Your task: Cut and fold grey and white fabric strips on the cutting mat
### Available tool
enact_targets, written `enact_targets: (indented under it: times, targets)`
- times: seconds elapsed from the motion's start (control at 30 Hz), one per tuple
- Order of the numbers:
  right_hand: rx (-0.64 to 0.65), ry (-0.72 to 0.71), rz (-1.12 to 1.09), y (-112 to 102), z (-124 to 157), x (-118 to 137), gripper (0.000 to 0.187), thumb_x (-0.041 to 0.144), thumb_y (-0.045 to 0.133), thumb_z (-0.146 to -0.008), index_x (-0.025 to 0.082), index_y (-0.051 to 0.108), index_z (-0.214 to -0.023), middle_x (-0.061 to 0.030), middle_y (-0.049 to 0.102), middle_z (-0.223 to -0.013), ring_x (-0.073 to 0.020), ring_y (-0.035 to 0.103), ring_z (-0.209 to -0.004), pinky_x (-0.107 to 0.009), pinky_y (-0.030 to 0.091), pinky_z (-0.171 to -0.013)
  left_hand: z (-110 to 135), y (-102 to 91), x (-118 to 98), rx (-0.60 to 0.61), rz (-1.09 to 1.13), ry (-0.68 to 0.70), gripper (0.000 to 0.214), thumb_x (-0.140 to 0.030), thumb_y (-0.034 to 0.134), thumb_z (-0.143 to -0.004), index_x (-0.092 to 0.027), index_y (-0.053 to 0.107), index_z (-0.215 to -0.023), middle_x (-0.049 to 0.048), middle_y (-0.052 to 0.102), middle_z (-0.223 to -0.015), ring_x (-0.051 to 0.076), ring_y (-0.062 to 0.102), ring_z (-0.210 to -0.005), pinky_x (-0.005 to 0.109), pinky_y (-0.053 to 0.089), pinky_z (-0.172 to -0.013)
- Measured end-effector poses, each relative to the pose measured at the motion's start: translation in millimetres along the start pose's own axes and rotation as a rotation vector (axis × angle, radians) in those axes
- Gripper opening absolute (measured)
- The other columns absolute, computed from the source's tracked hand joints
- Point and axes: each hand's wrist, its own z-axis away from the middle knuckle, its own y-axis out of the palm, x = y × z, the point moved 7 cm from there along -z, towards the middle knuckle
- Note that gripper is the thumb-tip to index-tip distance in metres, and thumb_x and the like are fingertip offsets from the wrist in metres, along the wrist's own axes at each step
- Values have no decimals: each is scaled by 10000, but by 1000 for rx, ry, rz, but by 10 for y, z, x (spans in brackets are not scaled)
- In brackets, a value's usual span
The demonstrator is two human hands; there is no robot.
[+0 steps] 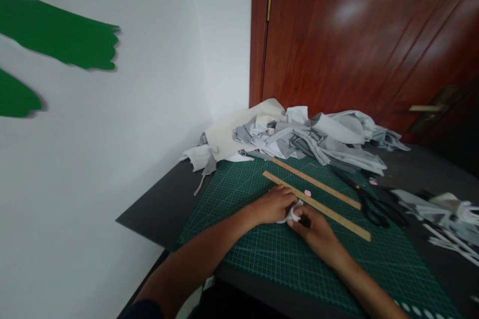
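Both my hands meet on a green cutting mat [262, 254], close to its middle. My left hand [275, 204] is curled round a small scrap of white fabric [294, 214]. My right hand [316, 232] pinches the same scrap from the right side with closed fingers. A wooden ruler [318, 207] lies on the mat just beyond my hands, and a second wooden ruler [316, 183] lies a little farther off. A small pink piece [307, 193] sits between the two rulers.
A heap of grey and white fabric offcuts [292, 137] lies at the mat's far edge. Black scissors [370, 204] rest to the right, with more strips of cloth [445, 222] beyond. The dark table [157, 209] stands against a white wall and a brown door [359, 35].
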Motion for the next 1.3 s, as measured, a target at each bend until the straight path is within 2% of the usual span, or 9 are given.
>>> enact_targets:
  times: [0.2,0.3,0.5,0.73,0.83,0.93,1.07,1.17,1.3]
  targets:
    - [-74,9,-108,-3,9,45,207,361,659,-813,253,486,-775,16,567,-719,-196,565,-663,-329,470,-639,13,-20,2,22,2,-12,64,-121,599,-879,-173,578,-909,97,628,-1024,245,554,-1033,366,434,-942]
    - [-73,32,-215,22,37,38,269,382,711,-805,258,496,-911,-9,651,-838,-212,647,-725,-332,522,-661,12,-29,-17,46,6,-3,94,-184,655,-872,-168,573,-914,104,624,-1040,254,551,-1039,372,439,-943]
    - [-2,44,1,57,62,1,203,344,648,-875,243,608,-1047,-7,688,-793,-208,646,-648,-333,501,-622,10,-54,-28,30,-27,-17,73,-206,572,-953,-171,577,-889,83,624,-1007,233,548,-1015,351,440,-938]
    - [-101,24,-176,-259,-62,-59,232,431,669,-837,225,598,-918,-11,660,-751,-190,611,-626,-293,475,-544,6,-30,-55,16,-84,-54,141,-247,509,-995,-156,612,-964,107,631,-1060,254,538,-1078,386,433,-985]
    - [-147,-41,-69,-430,-96,0,203,417,616,-881,216,633,-904,-25,667,-765,-208,637,-687,-332,525,-644,4,-15,-64,28,-91,-78,170,-286,541,-992,-141,629,-1007,120,630,-1092,266,536,-1103,388,438,-981]
    - [-85,-164,63,-409,-57,129,270,389,596,-924,231,664,-1132,-71,718,-1005,-256,684,-925,-406,553,-853,6,-20,-49,19,-27,-100,181,-270,561,-980,-155,635,-1098,115,633,-1132,271,534,-1134,401,439,-989]
    - [114,-358,379,-201,60,270,477,348,800,-797,316,661,-1252,-99,548,-1451,-354,487,-1359,-530,421,-1101,7,-36,-19,-22,124,-68,257,-190,552,-958,-178,600,-1211,101,636,-1183,247,540,-1174,407,409,-1053]
    - [155,-425,544,-192,68,293,328,233,739,-854,321,702,-1168,-99,588,-1394,-354,510,-1318,-565,402,-1082,16,-20,42,-4,180,-89,244,-162,591,-905,-176,585,-1148,98,633,-1163,249,542,-1172,405,415,-1050]
    - [190,-493,569,-210,24,338,262,195,587,-952,310,712,-1152,-95,678,-1270,-316,589,-1224,-526,432,-1033,23,-16,109,26,224,-142,297,-124,622,-835,-180,557,-1120,98,630,-1151,251,558,-1133,398,447,-1000]
